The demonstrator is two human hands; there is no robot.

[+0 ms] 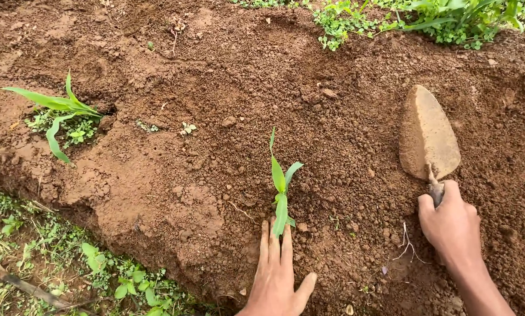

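Note:
A small green seedling [280,190] with a few narrow leaves stands upright in the loose red-brown soil bed [227,117]. My left hand [277,272] lies flat on the soil just below it, fingers spread, fingertips touching the earth at the stem's base. My right hand [449,225] is closed around the handle of a soil-coated trowel [427,134], whose pointed blade rests flat on the bed to the right of the seedling.
A second, larger seedling [61,108] grows at the left of the bed. Leafy weeds [426,20] line the far edge. Grass and small plants [69,263] fill the lower ground at the near left, below the bed's steep side.

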